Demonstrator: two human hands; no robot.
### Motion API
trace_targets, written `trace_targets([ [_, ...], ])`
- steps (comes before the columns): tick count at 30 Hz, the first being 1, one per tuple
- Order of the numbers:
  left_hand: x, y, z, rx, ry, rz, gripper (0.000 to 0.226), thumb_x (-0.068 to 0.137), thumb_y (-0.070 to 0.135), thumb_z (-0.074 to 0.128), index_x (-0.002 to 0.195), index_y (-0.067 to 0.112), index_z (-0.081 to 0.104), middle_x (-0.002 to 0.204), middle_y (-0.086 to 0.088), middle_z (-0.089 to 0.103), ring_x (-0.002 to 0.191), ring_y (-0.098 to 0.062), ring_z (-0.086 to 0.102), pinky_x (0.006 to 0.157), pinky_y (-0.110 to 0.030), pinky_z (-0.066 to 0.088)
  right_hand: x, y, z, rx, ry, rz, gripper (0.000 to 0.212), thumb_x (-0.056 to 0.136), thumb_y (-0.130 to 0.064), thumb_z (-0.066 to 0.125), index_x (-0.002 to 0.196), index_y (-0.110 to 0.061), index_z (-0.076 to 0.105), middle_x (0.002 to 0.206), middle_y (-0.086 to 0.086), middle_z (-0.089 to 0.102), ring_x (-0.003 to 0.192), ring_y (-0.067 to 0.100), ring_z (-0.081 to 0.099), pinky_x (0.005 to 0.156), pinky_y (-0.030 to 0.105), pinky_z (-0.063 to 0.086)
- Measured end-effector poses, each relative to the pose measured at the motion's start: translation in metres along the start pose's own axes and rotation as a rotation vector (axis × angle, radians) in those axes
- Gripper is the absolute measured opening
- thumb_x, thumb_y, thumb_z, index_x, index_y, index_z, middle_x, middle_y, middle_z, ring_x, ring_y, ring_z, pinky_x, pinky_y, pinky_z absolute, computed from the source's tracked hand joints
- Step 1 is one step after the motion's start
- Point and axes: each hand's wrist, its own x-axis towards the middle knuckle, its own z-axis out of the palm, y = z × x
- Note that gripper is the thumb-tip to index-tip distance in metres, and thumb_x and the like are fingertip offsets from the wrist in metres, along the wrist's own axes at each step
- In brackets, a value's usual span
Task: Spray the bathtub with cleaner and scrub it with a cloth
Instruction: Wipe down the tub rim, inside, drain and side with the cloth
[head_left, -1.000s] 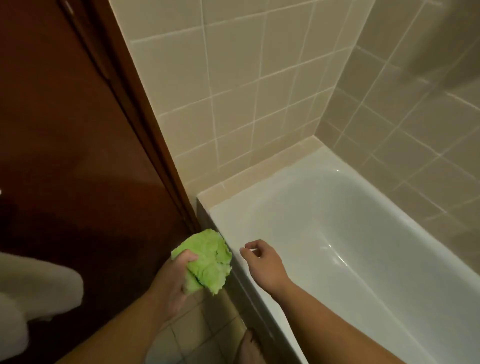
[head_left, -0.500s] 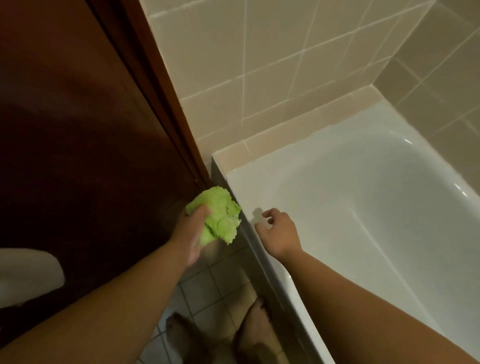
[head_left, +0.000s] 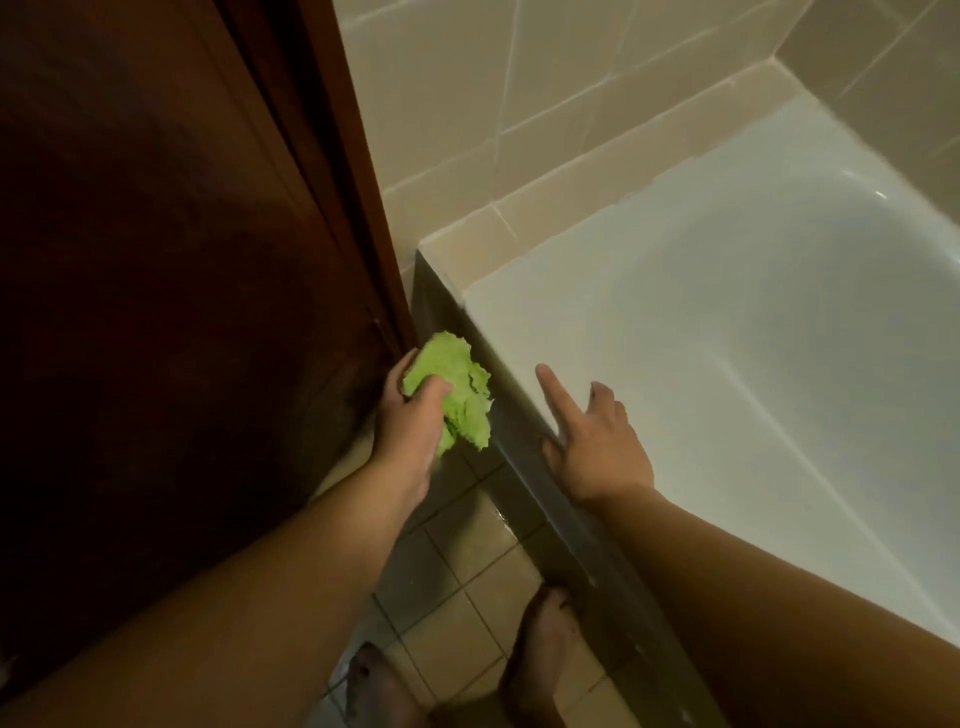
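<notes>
The white bathtub (head_left: 675, 332) fills the right side of the view, its near corner pointing toward the person and its broad flat rim running down along the dark side panel (head_left: 524, 457). Just off that corner, on the floor side of the tub, the left hand (head_left: 410, 421) grips a crumpled lime-green cloth (head_left: 457, 395); thumb and fingers are curled round the wad, which bulges out toward the tub's panel and hangs above the floor without touching the rim. The right hand (head_left: 592, 441) holds nothing and is spread over the tub's near rim, index finger straight and pointing toward the corner, the other fingers loosely bent, the thumb down over the panel edge; whether the palm actually rests on the rim cannot be told. The two hands are apart, with the tub's edge between them. Left of the tub corner stands a dark reddish-brown wooden door (head_left: 171, 312) with its frame meeting the beige tiled wall (head_left: 467, 104) that rises behind the tub's end ledge. Below the rim, on the tiled floor (head_left: 457, 561) beside the panel, two bare feet (head_left: 540, 654) show at the bottom of the view.
</notes>
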Motion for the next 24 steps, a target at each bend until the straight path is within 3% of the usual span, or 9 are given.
trace_targets([
  [4, 0.025, -0.010, 0.017, -0.060, -0.106, 0.038, 0.068, 0.080, 0.021, 0.066, 0.140, 0.050, 0.051, 0.136, 0.003, 0.062, 0.118, -0.021, 0.064, 0.102, -0.049, 0.054, 0.005, -0.001, 0.010, -0.030, 0.060, 0.014, 0.079, 0.101, -0.051, 0.049, 0.153, -0.059, -0.011, 0.155, 0.014, 0.025, 0.129, 0.035, 0.045, 0.093, 0.043, 0.052],
  [7, 0.035, -0.020, 0.023, -0.144, -0.201, 0.028, 0.076, 0.078, 0.021, 0.066, 0.146, 0.049, 0.046, 0.139, 0.003, 0.062, 0.122, -0.021, 0.064, 0.104, -0.050, 0.052, 0.011, -0.003, 0.011, -0.037, 0.064, 0.025, 0.081, 0.100, -0.053, 0.050, 0.152, -0.060, -0.012, 0.157, 0.015, 0.024, 0.129, 0.037, 0.047, 0.093, 0.046, 0.053],
  [10, 0.039, -0.030, 0.022, -0.308, -0.323, 0.016, 0.065, 0.093, 0.029, 0.055, 0.154, 0.043, 0.038, 0.145, -0.002, 0.058, 0.130, -0.023, 0.059, 0.111, -0.052, 0.045, 0.013, -0.004, 0.012, -0.053, 0.072, 0.026, 0.081, 0.100, -0.054, 0.050, 0.152, -0.060, -0.012, 0.158, 0.019, 0.022, 0.131, 0.040, 0.047, 0.093, 0.048, 0.053],
  [13, 0.048, -0.044, 0.017, -0.410, -0.374, 0.033, 0.053, 0.107, 0.023, 0.036, 0.157, 0.040, 0.034, 0.152, -0.006, 0.051, 0.133, -0.024, 0.055, 0.114, -0.052, 0.042, 0.012, -0.005, 0.013, -0.066, 0.092, 0.020, 0.081, 0.099, -0.056, 0.050, 0.152, -0.061, -0.011, 0.160, 0.019, 0.023, 0.132, 0.040, 0.047, 0.094, 0.049, 0.053],
  [16, 0.062, -0.060, 0.017, -0.356, -0.344, 0.102, 0.067, 0.099, 0.016, 0.057, 0.154, 0.048, 0.035, 0.157, -0.002, 0.043, 0.134, -0.024, 0.053, 0.113, -0.058, 0.042, 0.014, -0.005, 0.013, -0.083, 0.111, 0.016, 0.082, 0.098, -0.057, 0.050, 0.152, -0.060, -0.011, 0.154, 0.018, 0.029, 0.126, 0.039, 0.051, 0.091, 0.048, 0.055],
  [19, 0.075, -0.071, 0.022, -0.242, -0.306, 0.210, 0.077, 0.087, 0.027, 0.076, 0.150, 0.046, 0.039, 0.150, 0.008, 0.050, 0.132, -0.018, 0.055, 0.110, -0.055, 0.046, 0.021, -0.009, 0.015, -0.097, 0.149, 0.013, 0.083, 0.097, -0.058, 0.052, 0.153, -0.058, -0.010, 0.143, 0.015, 0.034, 0.114, 0.036, 0.055, 0.085, 0.047, 0.056],
  [21, 0.082, -0.078, 0.026, -0.203, -0.290, 0.291, 0.078, 0.086, 0.028, 0.080, 0.150, 0.045, 0.038, 0.146, 0.009, 0.054, 0.130, -0.016, 0.057, 0.105, -0.048, 0.052, 0.027, -0.011, 0.017, -0.098, 0.178, 0.018, 0.084, 0.095, -0.058, 0.054, 0.153, -0.058, -0.008, 0.139, 0.014, 0.035, 0.108, 0.035, 0.056, 0.082, 0.047, 0.057],
  [24, 0.095, -0.090, 0.031, -0.217, -0.249, 0.365, 0.077, 0.091, 0.022, 0.077, 0.153, 0.044, 0.036, 0.146, 0.007, 0.054, 0.130, -0.016, 0.056, 0.102, -0.041, 0.054, 0.038, -0.017, 0.017, -0.090, 0.202, 0.015, 0.085, 0.093, -0.058, 0.056, 0.152, -0.060, -0.006, 0.140, 0.014, 0.033, 0.114, 0.037, 0.054, 0.088, 0.050, 0.056],
])
